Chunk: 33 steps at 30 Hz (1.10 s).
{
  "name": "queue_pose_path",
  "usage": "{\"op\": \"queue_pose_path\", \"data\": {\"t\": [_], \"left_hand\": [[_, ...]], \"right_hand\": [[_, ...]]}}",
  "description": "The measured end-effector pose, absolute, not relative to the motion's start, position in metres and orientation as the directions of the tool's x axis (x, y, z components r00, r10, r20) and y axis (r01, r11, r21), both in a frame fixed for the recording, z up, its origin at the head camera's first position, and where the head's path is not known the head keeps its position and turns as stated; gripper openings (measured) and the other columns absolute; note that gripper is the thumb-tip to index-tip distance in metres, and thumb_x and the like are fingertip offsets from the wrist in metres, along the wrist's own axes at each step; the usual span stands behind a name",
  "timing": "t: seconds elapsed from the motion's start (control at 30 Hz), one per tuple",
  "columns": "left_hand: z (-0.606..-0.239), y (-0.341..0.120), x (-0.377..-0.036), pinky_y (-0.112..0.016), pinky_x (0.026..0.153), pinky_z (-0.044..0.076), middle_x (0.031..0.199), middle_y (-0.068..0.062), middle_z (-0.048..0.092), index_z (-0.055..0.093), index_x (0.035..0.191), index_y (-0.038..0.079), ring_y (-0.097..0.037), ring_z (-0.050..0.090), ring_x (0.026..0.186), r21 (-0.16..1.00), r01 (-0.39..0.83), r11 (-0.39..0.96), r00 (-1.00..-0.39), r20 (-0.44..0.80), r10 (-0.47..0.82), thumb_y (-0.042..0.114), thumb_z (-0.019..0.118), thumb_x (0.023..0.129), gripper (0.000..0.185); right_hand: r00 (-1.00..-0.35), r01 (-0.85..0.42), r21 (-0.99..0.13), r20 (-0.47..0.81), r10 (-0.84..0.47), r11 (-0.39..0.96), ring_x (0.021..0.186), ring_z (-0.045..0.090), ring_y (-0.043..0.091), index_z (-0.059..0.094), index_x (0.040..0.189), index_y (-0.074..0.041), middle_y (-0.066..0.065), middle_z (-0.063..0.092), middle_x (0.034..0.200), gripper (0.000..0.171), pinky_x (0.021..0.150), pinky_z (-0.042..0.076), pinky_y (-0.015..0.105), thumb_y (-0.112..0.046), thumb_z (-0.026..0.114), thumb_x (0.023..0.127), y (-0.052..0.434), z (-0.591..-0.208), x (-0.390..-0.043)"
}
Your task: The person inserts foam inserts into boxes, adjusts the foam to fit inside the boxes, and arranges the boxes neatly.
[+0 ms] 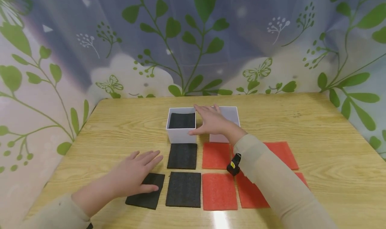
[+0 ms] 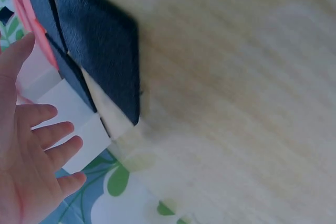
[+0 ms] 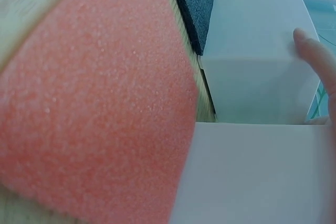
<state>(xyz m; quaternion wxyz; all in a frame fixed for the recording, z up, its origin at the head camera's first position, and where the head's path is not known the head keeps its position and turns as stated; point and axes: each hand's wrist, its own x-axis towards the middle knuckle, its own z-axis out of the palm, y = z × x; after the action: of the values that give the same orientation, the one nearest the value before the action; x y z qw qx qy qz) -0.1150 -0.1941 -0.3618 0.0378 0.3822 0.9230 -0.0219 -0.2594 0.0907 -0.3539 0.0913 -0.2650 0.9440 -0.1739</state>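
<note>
My right hand point(image 1: 212, 122) grips the right side of the left white box point(image 1: 181, 135), thumb at its front corner and a finger at its back corner. A black foam square point(image 1: 182, 121) lies inside that box. The right white box point(image 1: 230, 113) stands beside it, partly hidden by my right hand; no contents show in its visible part. My left hand point(image 1: 129, 173), fingers spread and holding nothing, hovers over the left black foam square point(image 1: 150, 197). Two more black squares, a back one point(image 1: 182, 156) and a front one point(image 1: 183, 189), lie in front of the left box.
Several red foam squares point(image 1: 219, 192) lie flat in rows at the right, some covered by my right sleeve point(image 1: 271, 178). The wooden table point(image 1: 120, 122) ends at the back against a leaf-patterned curtain point(image 1: 193, 55). A black strap device point(image 1: 234, 164) sits on my right wrist.
</note>
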Motion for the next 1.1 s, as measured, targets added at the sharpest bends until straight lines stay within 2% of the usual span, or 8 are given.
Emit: {"op": "queue_pose_path", "data": {"t": [0.27, 0.43, 0.53, 0.8, 1.1], "left_hand": [[-0.369, -0.198, -0.106, -0.059, 0.097, 0.033, 0.145, -0.014, 0.036, 0.039, 0.142, 0.007, -0.03, 0.039, 0.129, 0.036, 0.715, 0.698, -0.683, -0.177, 0.709, 0.066, 0.052, 0.082, 0.085], [-0.371, -0.2, -0.101, -0.058, 0.099, 0.032, 0.148, -0.011, 0.032, 0.035, 0.145, 0.01, -0.028, 0.035, 0.132, 0.088, 0.684, 0.724, -0.678, -0.289, 0.675, 0.074, 0.048, 0.077, 0.094], [-0.372, -0.202, -0.099, -0.057, 0.1, 0.031, 0.149, -0.009, 0.03, 0.032, 0.146, 0.012, -0.027, 0.033, 0.132, 0.117, 0.664, 0.739, -0.673, -0.338, 0.658, 0.076, 0.049, 0.074, 0.098], [-0.378, -0.208, -0.095, -0.056, 0.096, 0.035, 0.147, -0.009, 0.034, 0.034, 0.145, 0.013, -0.027, 0.039, 0.128, 0.135, 0.678, 0.723, -0.657, -0.328, 0.678, 0.067, 0.063, 0.073, 0.095], [-0.378, -0.207, -0.1, -0.055, 0.096, 0.037, 0.142, -0.011, 0.041, 0.04, 0.142, 0.013, -0.029, 0.043, 0.125, 0.113, 0.708, 0.697, -0.645, -0.297, 0.704, 0.06, 0.064, 0.077, 0.083]], "right_hand": [[-0.844, -0.466, -0.384, -0.077, -0.531, 0.797, 0.138, 0.018, 0.03, 0.013, 0.151, -0.011, 0.008, 0.024, 0.151, 0.109, 0.108, -0.007, 0.052, -0.065, 0.066, 0.072, 0.092, -0.353, -0.261], [-0.845, -0.467, -0.388, -0.068, -0.53, 0.795, 0.138, 0.019, 0.03, 0.014, 0.151, -0.011, 0.008, 0.025, 0.151, 0.109, 0.108, -0.007, 0.052, -0.065, 0.066, 0.071, 0.092, -0.354, -0.261], [-0.848, -0.464, -0.387, -0.068, -0.526, 0.797, 0.138, 0.018, 0.029, 0.014, 0.151, -0.011, 0.008, 0.024, 0.151, 0.11, 0.109, -0.006, 0.052, -0.066, 0.067, 0.071, 0.092, -0.355, -0.26], [-0.843, -0.474, -0.378, -0.068, -0.534, 0.795, 0.138, 0.019, 0.029, 0.014, 0.151, -0.012, 0.007, 0.024, 0.152, 0.109, 0.109, -0.005, 0.053, -0.066, 0.066, 0.071, 0.089, -0.359, -0.259], [-0.85, -0.464, -0.375, -0.069, -0.523, 0.803, 0.138, 0.019, 0.029, 0.014, 0.151, -0.011, 0.008, 0.024, 0.152, 0.109, 0.109, -0.006, 0.052, -0.066, 0.065, 0.071, 0.091, -0.358, -0.259]]}}
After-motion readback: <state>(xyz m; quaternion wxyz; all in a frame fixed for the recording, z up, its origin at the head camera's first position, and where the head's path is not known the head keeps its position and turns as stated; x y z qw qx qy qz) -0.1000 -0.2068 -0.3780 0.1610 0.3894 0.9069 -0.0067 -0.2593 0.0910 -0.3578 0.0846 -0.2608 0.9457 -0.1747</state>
